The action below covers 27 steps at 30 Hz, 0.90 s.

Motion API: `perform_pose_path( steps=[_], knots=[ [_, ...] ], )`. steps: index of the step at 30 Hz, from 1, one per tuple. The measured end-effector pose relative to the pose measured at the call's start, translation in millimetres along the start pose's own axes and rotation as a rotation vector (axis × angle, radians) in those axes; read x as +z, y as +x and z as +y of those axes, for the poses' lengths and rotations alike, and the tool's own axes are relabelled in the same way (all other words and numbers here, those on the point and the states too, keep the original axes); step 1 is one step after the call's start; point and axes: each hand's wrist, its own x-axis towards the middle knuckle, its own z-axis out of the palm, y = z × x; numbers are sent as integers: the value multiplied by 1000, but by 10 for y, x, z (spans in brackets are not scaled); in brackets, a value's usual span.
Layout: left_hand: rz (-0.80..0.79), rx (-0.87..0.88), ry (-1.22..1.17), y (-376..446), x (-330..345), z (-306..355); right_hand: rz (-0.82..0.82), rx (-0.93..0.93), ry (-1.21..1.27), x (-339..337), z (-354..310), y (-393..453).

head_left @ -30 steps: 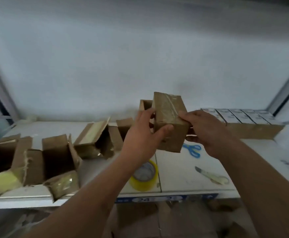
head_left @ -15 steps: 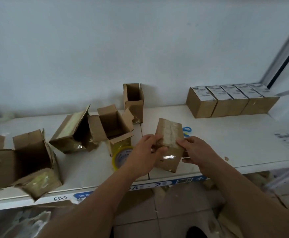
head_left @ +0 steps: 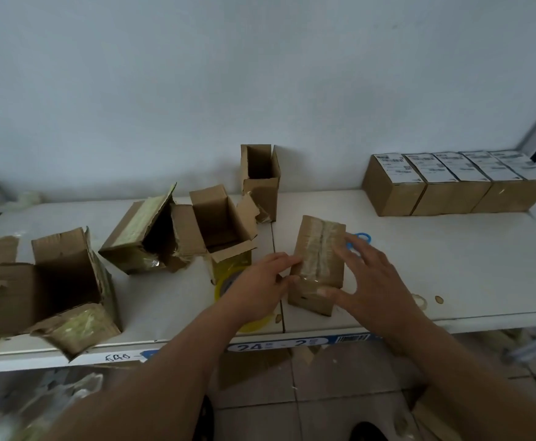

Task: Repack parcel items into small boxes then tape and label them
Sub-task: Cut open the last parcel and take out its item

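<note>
- Now the small brown cardboard box with clear tape along its top seam [head_left: 319, 262] stands on the white shelf top [head_left: 419, 249]; a second ago it was held up in the air in front of the wall, and half a second ago it was lower, just over the front edge.
- Left of the taped box, the left hand [head_left: 260, 283] touches its left side, fingers curled against the cardboard, steadying it more than gripping it.
- Right of the taped box, the right hand [head_left: 365, 281] has loosened: its fingers are spread and straight, the thumb lies on the box's near lower corner, and the fingertips are blurred, so whether they touch the top I cannot tell.
- Behind and to the right of the taped box, a row of brown boxes with white printed labels [head_left: 451, 183] sits against the wall; the taped box bears no label that I can see.
- Just left of the taped box, a yellow roll of tape [head_left: 228, 281] lies partly hidden under the left wrist, and beyond it stand open, torn brown cartons [head_left: 219, 224].
- Just behind the taped box, blue scissor handles [head_left: 360, 238] peek out.
- Judging from this, sealing looks done for this box and labelling is the step left, after which it would likely join the labelled row.
</note>
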Motion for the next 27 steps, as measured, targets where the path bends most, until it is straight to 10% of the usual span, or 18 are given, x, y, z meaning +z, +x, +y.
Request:
perform_pose_path(
  steps=[4,27],
  knots=[
    [-21,-35,-32,19,-20,30,86,-315,-182,173,74,24],
    [-29,-125,-231,33,-71,95,180,-491,-195,258,22,-4]
  ],
)
